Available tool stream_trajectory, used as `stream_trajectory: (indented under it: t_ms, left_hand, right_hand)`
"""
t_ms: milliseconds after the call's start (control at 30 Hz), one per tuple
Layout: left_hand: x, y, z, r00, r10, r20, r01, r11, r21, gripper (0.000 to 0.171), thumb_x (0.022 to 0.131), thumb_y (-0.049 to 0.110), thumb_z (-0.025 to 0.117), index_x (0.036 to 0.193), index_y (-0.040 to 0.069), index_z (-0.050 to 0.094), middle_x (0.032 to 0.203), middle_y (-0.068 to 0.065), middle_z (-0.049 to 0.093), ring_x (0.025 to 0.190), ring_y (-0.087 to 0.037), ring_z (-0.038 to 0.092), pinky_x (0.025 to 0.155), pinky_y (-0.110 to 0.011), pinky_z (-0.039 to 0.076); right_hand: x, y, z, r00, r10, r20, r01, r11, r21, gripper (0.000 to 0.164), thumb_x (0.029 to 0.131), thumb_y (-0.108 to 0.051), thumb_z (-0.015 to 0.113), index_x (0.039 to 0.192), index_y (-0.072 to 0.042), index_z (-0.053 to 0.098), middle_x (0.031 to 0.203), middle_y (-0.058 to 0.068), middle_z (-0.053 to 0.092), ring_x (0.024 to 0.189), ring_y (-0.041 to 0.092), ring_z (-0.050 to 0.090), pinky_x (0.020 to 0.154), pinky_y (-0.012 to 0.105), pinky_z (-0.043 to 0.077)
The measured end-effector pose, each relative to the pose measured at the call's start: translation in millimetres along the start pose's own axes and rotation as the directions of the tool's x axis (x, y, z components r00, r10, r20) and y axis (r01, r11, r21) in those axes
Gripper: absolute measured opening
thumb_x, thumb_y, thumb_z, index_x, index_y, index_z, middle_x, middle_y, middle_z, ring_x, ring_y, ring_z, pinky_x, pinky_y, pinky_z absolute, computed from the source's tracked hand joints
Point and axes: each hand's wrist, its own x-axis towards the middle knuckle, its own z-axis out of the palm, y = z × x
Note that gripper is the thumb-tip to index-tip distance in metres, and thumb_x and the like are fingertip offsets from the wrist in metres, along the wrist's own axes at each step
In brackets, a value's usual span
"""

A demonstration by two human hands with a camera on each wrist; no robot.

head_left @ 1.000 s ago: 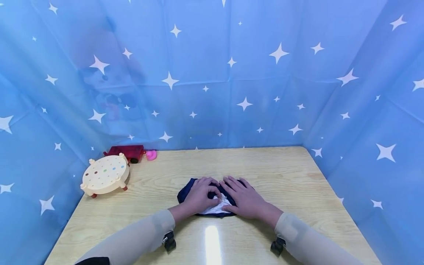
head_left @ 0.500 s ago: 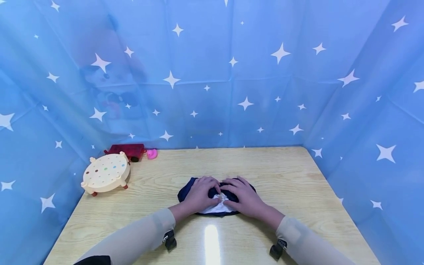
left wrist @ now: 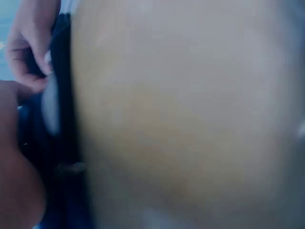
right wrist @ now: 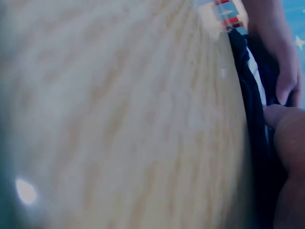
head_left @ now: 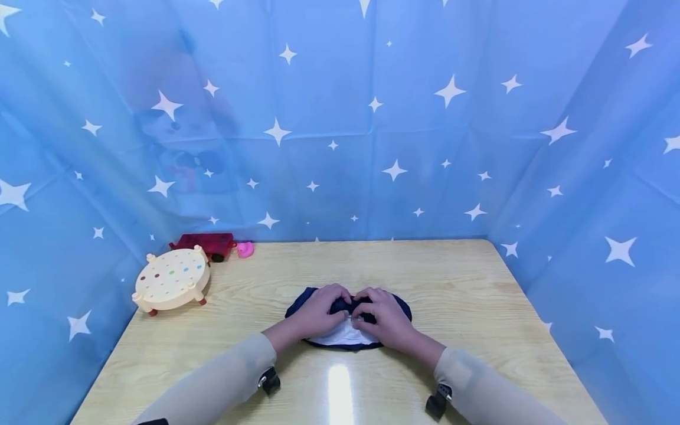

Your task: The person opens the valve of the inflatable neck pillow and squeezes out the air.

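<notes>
A dark navy cloth item (head_left: 296, 304) with a white inner part (head_left: 342, 336) lies bunched on the table in the head view; its exact kind cannot be made out. My left hand (head_left: 319, 311) lies over its left half, thumb and fingers curled onto the cloth near the middle. From the other side, my right hand (head_left: 388, 320) pinches the cloth by the white part, its fingertips close to the left ones. In the left wrist view the right hand (left wrist: 33, 43) grips at the white strip. The right wrist view catches the left thumb (right wrist: 286, 88) against the navy fabric. The fingers hide the middle.
On the wooden table (head_left: 451, 271), a cream round toy stool (head_left: 172, 280) with coloured dots stands at the left. Behind it are a red toy cart (head_left: 207, 243) and a pink toy duck (head_left: 245, 249). A blue star-patterned curtain (head_left: 340, 189) encloses the table.
My right hand has gone from lying flat with spread fingers to curled fingers at the cloth's middle. The left thumb has shifted slightly left, and more of the white part shows.
</notes>
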Motion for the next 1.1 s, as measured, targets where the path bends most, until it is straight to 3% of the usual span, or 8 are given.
stream_trajectory:
  t_ms: [67,133,267,400,533,767,1100]
  left_hand:
    - [-0.7,0.2,-9.4,1.0,0.001,0.02,-0.003,0.994,0.107,0.036,0.107,0.039,0.07,0.137,0.019,0.066,0.144,0.0,0.065,0.139,-0.024,0.059,0.121,-0.052,0.043]
    - [-3.2,-2.0,-18.8,0.999,-0.018,0.048,0.007,0.972,0.233,0.055,0.106,0.055,0.069,0.149,0.02,0.062,0.153,-0.005,0.06,0.146,-0.028,0.054,0.125,-0.057,0.037]
    - [-11.3,-9.6,-28.0,0.989,-0.068,0.129,0.014,0.924,0.383,0.083,0.104,0.075,0.057,0.17,0.027,0.044,0.173,-0.013,0.041,0.163,-0.038,0.033,0.129,-0.071,0.02]
    - [-16.6,-17.2,-21.0,0.981,-0.067,0.182,-0.01,0.919,0.394,0.087,0.108,0.076,0.044,0.178,0.029,0.025,0.182,-0.016,0.021,0.168,-0.04,0.016,0.129,-0.071,0.017]
    - [-17.6,-18.2,-16.9,0.979,-0.053,0.199,-0.03,0.92,0.392,0.087,0.11,0.075,0.038,0.179,0.026,0.018,0.184,-0.017,0.011,0.17,-0.037,0.009,0.131,-0.069,0.015]
    - [-18.3,-15.0,-17.4,0.979,-0.049,0.197,-0.038,0.909,0.416,0.086,0.11,0.073,0.04,0.179,0.025,0.021,0.184,-0.017,0.013,0.169,-0.039,0.013,0.13,-0.07,0.018]
    - [-18.6,-15.9,-14.7,0.982,-0.054,0.184,-0.038,0.887,0.46,0.098,0.103,0.085,0.04,0.179,0.027,0.017,0.185,-0.015,0.012,0.17,-0.035,0.013,0.13,-0.069,0.019]
  right_hand:
    - [0,1,1,1.0,0.018,0.006,-0.018,1.0,-0.003,0.011,0.095,-0.026,0.09,0.104,-0.025,0.084,0.137,0.004,0.068,0.13,0.03,0.061,0.115,0.063,0.042]
    - [0,1,1,1.0,0.028,0.008,-0.028,0.999,-0.016,0.01,0.096,-0.027,0.089,0.104,-0.026,0.084,0.137,0.003,0.067,0.13,0.029,0.061,0.115,0.063,0.043]
    - [1,0,3,0.999,0.04,0.013,-0.039,0.999,-0.028,0.01,0.096,-0.027,0.089,0.104,-0.026,0.083,0.137,0.003,0.067,0.13,0.029,0.061,0.115,0.062,0.042]
    - [0,-1,4,0.999,0.035,0.01,-0.035,0.999,-0.038,0.01,0.095,-0.027,0.089,0.104,-0.026,0.083,0.137,0.004,0.068,0.131,0.03,0.061,0.115,0.063,0.043]
    - [-1,0,5,1.0,0.025,-0.005,-0.025,0.998,-0.05,0.011,0.095,-0.027,0.089,0.104,-0.026,0.083,0.137,0.004,0.068,0.13,0.029,0.061,0.114,0.063,0.043]
    - [0,-1,5,1.0,0.009,-0.009,-0.01,0.998,-0.061,0.011,0.095,-0.026,0.089,0.104,-0.027,0.082,0.137,0.004,0.068,0.129,0.028,0.062,0.114,0.063,0.044]
    - [0,-3,4,1.0,0.014,-0.001,-0.014,0.998,-0.064,0.01,0.096,-0.026,0.089,0.103,-0.026,0.082,0.137,0.005,0.068,0.129,0.03,0.062,0.113,0.062,0.044]
